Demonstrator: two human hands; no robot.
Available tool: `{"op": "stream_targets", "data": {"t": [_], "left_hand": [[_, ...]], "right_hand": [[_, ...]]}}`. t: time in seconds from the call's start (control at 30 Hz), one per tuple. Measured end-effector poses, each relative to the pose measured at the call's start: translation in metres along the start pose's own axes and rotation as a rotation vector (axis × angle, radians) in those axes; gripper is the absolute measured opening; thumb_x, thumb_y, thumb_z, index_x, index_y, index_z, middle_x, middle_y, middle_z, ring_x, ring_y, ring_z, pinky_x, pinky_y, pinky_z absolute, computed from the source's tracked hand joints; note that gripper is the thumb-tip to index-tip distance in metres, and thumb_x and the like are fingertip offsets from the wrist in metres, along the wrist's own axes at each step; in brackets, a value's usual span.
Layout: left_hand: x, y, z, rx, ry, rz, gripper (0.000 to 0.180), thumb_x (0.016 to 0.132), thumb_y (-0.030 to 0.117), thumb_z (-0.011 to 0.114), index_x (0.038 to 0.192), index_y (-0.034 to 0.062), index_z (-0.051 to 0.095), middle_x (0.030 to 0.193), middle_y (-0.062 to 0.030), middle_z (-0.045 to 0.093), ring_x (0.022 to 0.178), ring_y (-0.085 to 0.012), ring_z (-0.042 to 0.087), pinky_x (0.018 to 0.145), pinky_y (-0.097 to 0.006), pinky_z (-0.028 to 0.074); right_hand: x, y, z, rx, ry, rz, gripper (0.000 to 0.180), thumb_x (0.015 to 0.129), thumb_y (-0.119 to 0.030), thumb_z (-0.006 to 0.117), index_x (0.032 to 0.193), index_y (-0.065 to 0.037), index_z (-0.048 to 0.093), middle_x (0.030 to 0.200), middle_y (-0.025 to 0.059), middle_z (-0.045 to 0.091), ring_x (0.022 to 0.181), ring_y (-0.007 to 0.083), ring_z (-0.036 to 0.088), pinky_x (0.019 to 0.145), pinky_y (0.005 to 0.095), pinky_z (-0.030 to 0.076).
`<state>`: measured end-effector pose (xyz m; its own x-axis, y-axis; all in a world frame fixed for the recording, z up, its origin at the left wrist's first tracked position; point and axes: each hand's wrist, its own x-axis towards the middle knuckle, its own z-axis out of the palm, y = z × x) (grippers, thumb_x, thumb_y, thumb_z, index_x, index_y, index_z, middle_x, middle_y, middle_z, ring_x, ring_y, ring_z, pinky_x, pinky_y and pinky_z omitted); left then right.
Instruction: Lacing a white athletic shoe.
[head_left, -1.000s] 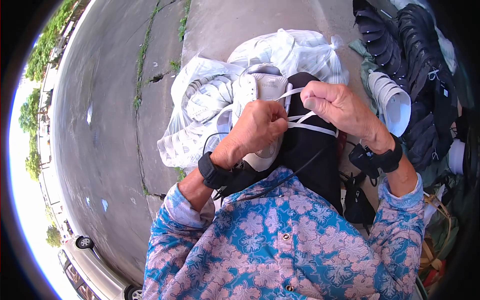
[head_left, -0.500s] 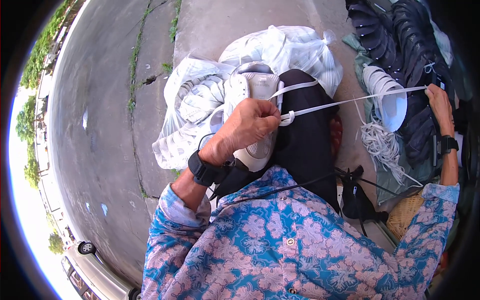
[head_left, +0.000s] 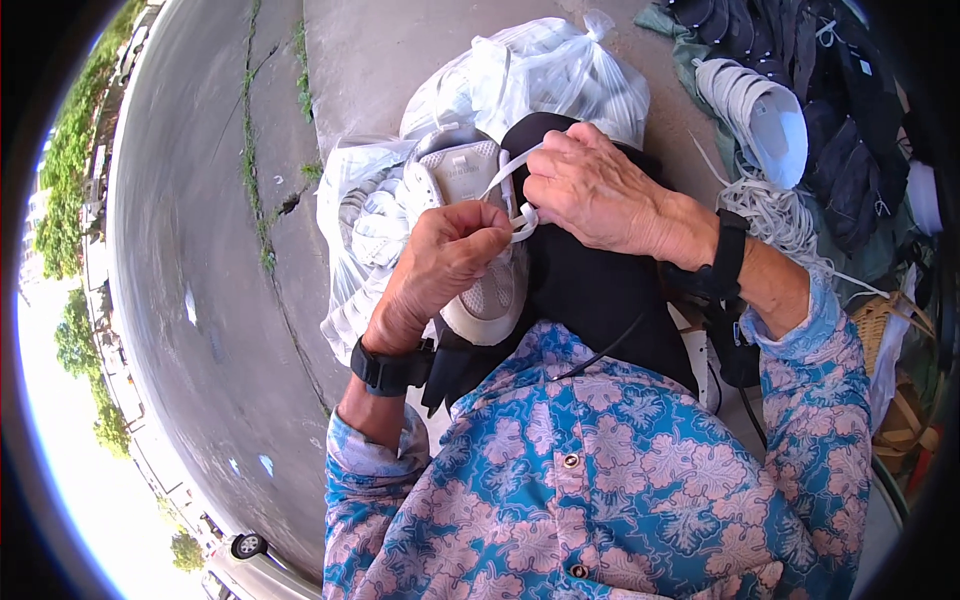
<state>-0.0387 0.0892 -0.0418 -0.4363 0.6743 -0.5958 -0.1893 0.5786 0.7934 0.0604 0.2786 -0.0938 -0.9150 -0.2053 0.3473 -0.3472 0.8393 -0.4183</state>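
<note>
Left hand (head_left: 445,262) clamping white shoe (head_left: 478,240) at frame centre, toe pointing down | right hand (head_left: 592,190) pinching white lace (head_left: 512,172) just right, over eyelets, nearer the lace.

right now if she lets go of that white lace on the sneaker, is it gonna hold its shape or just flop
Probably flop: the white lace is a thin flat strip, straight only where it runs taut from the right hand. Likely very light, as fingertips alone hold it. It might not slide free, since it looks threaded through the white sneaker by the left hand.
</note>
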Motion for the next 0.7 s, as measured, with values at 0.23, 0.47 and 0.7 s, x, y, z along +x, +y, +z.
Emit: {"op": "stream_targets", "data": {"t": [0.23,0.47,0.7], "left_hand": [[0.003,-0.001,0.005,0.089,0.017,0.028,0.016,0.091,0.020,0.062,0.092,0.0050,0.065,0.070,0.0095,0.050,0.055,0.0012,0.038,0.048,-0.017,0.027],[0.007,-0.013,0.013,0.212,0.114,0.126,0.015,0.091,0.018,0.061,0.093,0.0040,0.066,0.070,0.0073,0.052,0.056,-0.0010,0.039,0.050,-0.018,0.030],[-0.009,-0.016,0.001,-0.132,0.222,0.201,0.016,0.096,0.017,0.059,0.098,0.0023,0.064,0.074,0.0048,0.055,0.060,-0.0020,0.045,0.053,-0.018,0.036]], "right_hand": [[-0.003,0.018,-0.016,-0.413,0.003,-0.092,0.005,0.080,-0.007,0.057,0.075,-0.005,0.058,0.080,0.0070,0.055,0.084,0.0194,0.055,0.077,0.0339,0.041],[-0.037,0.083,-0.076,-0.655,0.024,0.103,0.015,0.080,-0.007,0.067,0.086,-0.006,0.054,0.088,0.0090,0.053,0.091,0.0260,0.053,0.081,0.0380,0.041],[-0.049,0.070,-0.053,-0.488,0.048,0.206,0.012,0.085,-0.012,0.064,0.087,-0.006,0.053,0.089,0.0096,0.052,0.091,0.0276,0.053,0.080,0.0388,0.042]]}}
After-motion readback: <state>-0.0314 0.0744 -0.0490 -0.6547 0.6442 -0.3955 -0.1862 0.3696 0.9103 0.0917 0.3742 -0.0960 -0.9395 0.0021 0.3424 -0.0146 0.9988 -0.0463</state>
